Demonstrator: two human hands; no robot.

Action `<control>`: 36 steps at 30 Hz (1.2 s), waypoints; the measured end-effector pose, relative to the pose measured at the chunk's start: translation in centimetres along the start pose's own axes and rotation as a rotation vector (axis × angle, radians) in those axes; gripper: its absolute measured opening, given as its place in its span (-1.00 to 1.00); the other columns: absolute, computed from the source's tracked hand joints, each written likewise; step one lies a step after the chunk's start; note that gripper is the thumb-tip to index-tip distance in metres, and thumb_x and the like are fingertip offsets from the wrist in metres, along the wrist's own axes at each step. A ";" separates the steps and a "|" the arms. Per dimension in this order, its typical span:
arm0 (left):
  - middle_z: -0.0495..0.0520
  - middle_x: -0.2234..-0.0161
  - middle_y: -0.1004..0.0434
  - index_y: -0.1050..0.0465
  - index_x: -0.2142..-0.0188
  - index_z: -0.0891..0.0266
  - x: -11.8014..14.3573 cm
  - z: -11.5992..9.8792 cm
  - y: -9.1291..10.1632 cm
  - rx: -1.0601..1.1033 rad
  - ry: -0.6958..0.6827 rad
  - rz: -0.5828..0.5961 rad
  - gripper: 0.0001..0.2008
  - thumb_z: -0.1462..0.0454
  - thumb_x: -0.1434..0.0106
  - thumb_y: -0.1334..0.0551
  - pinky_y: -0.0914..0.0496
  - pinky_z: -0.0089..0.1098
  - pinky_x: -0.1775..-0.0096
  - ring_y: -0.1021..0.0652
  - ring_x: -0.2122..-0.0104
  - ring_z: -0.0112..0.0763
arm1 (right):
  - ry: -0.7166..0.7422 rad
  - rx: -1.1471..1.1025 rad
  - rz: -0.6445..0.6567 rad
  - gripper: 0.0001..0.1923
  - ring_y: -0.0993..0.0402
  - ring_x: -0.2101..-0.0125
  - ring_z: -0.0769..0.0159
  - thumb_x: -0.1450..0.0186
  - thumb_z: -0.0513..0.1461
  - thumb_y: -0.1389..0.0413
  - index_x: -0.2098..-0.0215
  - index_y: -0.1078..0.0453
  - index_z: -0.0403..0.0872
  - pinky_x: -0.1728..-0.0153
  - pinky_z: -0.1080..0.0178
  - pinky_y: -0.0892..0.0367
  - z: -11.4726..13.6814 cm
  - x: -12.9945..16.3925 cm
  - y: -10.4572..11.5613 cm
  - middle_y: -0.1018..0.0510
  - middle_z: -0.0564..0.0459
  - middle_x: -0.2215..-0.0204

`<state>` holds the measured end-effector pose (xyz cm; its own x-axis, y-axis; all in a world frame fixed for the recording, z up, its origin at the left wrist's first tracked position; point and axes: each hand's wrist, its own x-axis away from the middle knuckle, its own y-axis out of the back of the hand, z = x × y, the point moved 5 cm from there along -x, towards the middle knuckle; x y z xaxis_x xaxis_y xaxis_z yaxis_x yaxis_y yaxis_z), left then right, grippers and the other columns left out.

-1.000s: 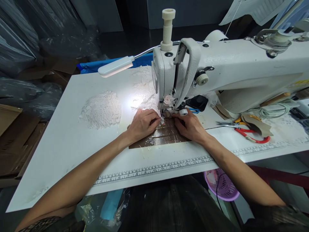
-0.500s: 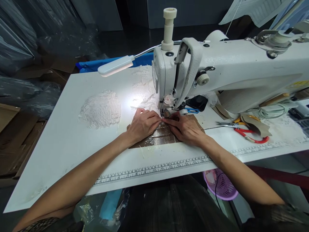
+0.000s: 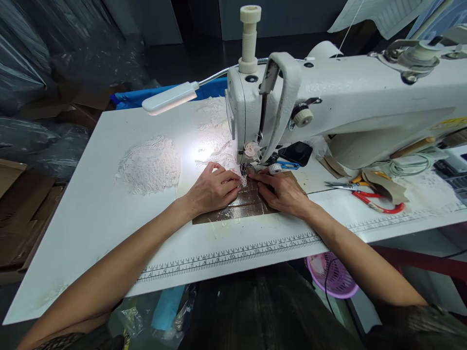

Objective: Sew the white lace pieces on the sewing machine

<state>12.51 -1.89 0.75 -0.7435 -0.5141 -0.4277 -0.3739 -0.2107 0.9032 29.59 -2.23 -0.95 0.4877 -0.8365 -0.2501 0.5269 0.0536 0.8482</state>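
Note:
A strip of white lace (image 3: 243, 181) lies under the needle area of the white sewing machine (image 3: 242, 112). My left hand (image 3: 211, 190) is left of the needle, its thumb and fingers closed on the lace edge. On the other side, my right hand (image 3: 282, 192) rests with its index finger stretched towards the presser foot and the other fingers apart from it; the tip is close beside the lace. Both hands lie over a shiny brown taped plate (image 3: 248, 206). A pale fabric rose (image 3: 251, 149) is on the machine head.
Left on the white table (image 3: 83, 204) sits a heap of lace (image 3: 149, 165); more lace (image 3: 215, 131) lies behind the needle. A lamp (image 3: 170, 98) hangs over it. To the right are red-handled scissors (image 3: 379, 204) and a black phone-like object (image 3: 297, 153). A purple basket (image 3: 341, 284) stands below.
My right fingertips have drawn slightly away from my left ones, and more of the lace shows between them. The whole view has shifted a little.

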 end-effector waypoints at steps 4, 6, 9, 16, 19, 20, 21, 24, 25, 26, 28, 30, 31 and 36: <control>0.02 0.21 -0.60 -0.52 0.26 0.20 0.0 -0.1 0.0 -0.006 -0.012 -0.028 -0.83 0.30 -0.33 -0.13 -0.30 -0.21 0.09 -0.54 0.30 -0.40 | 0.019 0.039 0.003 -0.61 -0.36 0.33 0.26 -0.39 -0.20 0.10 -0.11 -0.39 -0.02 0.32 0.22 -0.28 0.0 0.1 -0.2 -0.41 -0.08 0.27; 0.02 0.20 -0.60 -0.52 0.25 0.20 0.0 -0.2 0.1 -0.018 -0.020 -0.034 -0.83 0.30 -0.32 -0.13 -0.30 -0.20 0.08 -0.54 0.31 -0.40 | 0.035 0.033 0.012 -0.61 -0.37 0.29 0.24 -0.38 -0.21 0.09 -0.12 -0.39 0.03 0.29 0.19 -0.29 0.0 0.1 -0.4 -0.40 -0.09 0.24; 0.02 0.21 -0.60 -0.53 0.26 0.20 0.0 -0.3 0.1 -0.045 -0.036 -0.037 -0.82 0.30 -0.33 -0.13 -0.30 -0.19 0.05 -0.54 0.33 -0.42 | 0.076 0.027 0.020 -0.61 -0.36 0.21 0.20 -0.37 -0.21 0.07 -0.11 -0.39 0.09 0.20 0.14 -0.31 0.3 0.2 -0.7 -0.38 -0.10 0.19; 0.03 0.23 -0.59 -0.54 0.24 0.21 0.1 -0.5 0.2 -0.069 -0.036 0.009 -0.78 0.28 -0.33 -0.10 -0.26 -0.13 -0.01 -0.54 0.31 -0.38 | 0.139 0.110 0.031 -0.61 -0.33 0.18 0.15 -0.37 -0.21 0.06 -0.11 -0.40 0.05 0.13 0.04 -0.32 0.9 0.3 -0.9 -0.37 -0.13 0.20; 0.04 0.22 -0.58 -0.54 0.25 0.21 0.1 -0.5 0.3 -0.077 -0.031 0.031 -0.77 0.28 -0.33 -0.08 -0.25 -0.11 -0.02 -0.53 0.30 -0.36 | 0.136 0.130 0.039 -0.62 -0.33 0.18 0.15 -0.37 -0.20 0.07 -0.08 -0.42 0.04 0.12 0.03 -0.32 1.2 0.3 -0.8 -0.37 -0.15 0.18; 0.04 0.22 -0.58 -0.54 0.25 0.21 0.1 -0.5 0.3 -0.081 -0.029 0.040 -0.77 0.28 -0.33 -0.08 -0.25 -0.10 -0.02 -0.53 0.30 -0.36 | 0.136 0.138 0.042 -0.62 -0.33 0.18 0.14 -0.37 -0.20 0.07 -0.08 -0.43 0.03 0.13 0.03 -0.32 1.2 0.2 -0.8 -0.37 -0.15 0.17; 0.04 0.22 -0.58 -0.54 0.25 0.21 0.1 -0.5 0.3 -0.086 -0.028 0.049 -0.76 0.28 -0.33 -0.08 -0.24 -0.09 -0.03 -0.53 0.31 -0.36 | 0.137 0.146 0.044 -0.62 -0.33 0.18 0.14 -0.37 -0.20 0.07 -0.08 -0.43 0.03 0.13 0.03 -0.32 1.3 0.2 -0.8 -0.38 -0.15 0.17; 0.03 0.21 -0.57 -0.53 0.22 0.21 0.1 -0.5 0.3 -0.095 -0.027 0.074 -0.76 0.27 -0.33 -0.08 -0.23 -0.07 -0.04 -0.52 0.31 -0.35 | 0.139 0.174 0.044 -0.62 -0.34 0.18 0.13 -0.38 -0.20 0.08 -0.09 -0.41 0.00 0.14 0.05 -0.33 1.5 0.1 -0.8 -0.40 -0.16 0.19; 0.04 0.20 -0.57 -0.53 0.22 0.22 0.1 -0.4 0.3 -0.094 -0.026 0.082 -0.76 0.27 -0.33 -0.07 -0.23 -0.06 -0.05 -0.51 0.30 -0.34 | 0.138 0.189 0.047 -0.62 -0.35 0.18 0.13 -0.38 -0.20 0.09 -0.09 -0.41 -0.01 0.16 0.06 -0.33 1.6 0.1 -0.8 -0.40 -0.16 0.20; 0.04 0.18 -0.57 -0.53 0.20 0.22 0.1 -0.3 0.3 -0.092 -0.024 0.091 -0.76 0.26 -0.33 -0.07 -0.23 -0.05 -0.05 -0.51 0.29 -0.33 | 0.137 0.208 0.053 -0.61 -0.35 0.19 0.13 -0.39 -0.20 0.09 -0.09 -0.41 -0.01 0.17 0.08 -0.33 1.7 0.0 -0.8 -0.41 -0.16 0.21; 0.06 0.14 -0.55 -0.52 0.16 0.22 0.1 -0.2 0.3 -0.086 -0.014 0.108 -0.75 0.25 -0.33 -0.08 -0.22 -0.04 -0.06 -0.51 0.27 -0.31 | 0.133 0.262 0.078 -0.60 -0.37 0.23 0.14 -0.39 -0.21 0.11 -0.11 -0.38 -0.03 0.22 0.11 -0.33 1.9 -0.3 -0.7 -0.43 -0.17 0.22; 0.07 0.10 -0.53 -0.50 0.12 0.23 0.1 0.0 0.3 -0.082 0.003 0.130 -0.74 0.24 -0.33 -0.08 -0.22 -0.02 -0.07 -0.50 0.25 -0.29 | 0.126 0.339 0.119 -0.59 -0.38 0.28 0.15 -0.39 -0.22 0.13 -0.14 -0.35 -0.06 0.28 0.14 -0.32 2.3 -0.6 -0.7 -0.44 -0.19 0.21; 0.08 0.09 -0.53 -0.49 0.10 0.23 0.1 0.1 0.2 -0.081 0.013 0.142 -0.73 0.23 -0.33 -0.08 -0.22 -0.01 -0.07 -0.50 0.24 -0.28 | 0.121 0.380 0.141 -0.58 -0.38 0.30 0.16 -0.39 -0.22 0.13 -0.15 -0.33 -0.07 0.31 0.15 -0.31 2.4 -0.8 -0.7 -0.44 -0.20 0.19; 0.11 0.07 -0.50 -0.49 0.11 0.25 0.0 0.3 0.0 -0.079 0.060 0.177 -0.72 0.21 -0.34 -0.06 -0.21 0.01 -0.08 -0.50 0.21 -0.25 | 0.082 0.476 0.215 -0.58 -0.39 0.35 0.17 -0.39 -0.24 0.15 -0.15 -0.31 -0.09 0.39 0.20 -0.24 2.9 -1.6 -0.8 -0.46 -0.21 0.16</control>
<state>12.34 -1.59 0.78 -0.7587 -0.5969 -0.2611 -0.1939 -0.1757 0.9652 26.38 -2.55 0.15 0.6133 -0.7871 -0.0665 0.0439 -0.0501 0.9978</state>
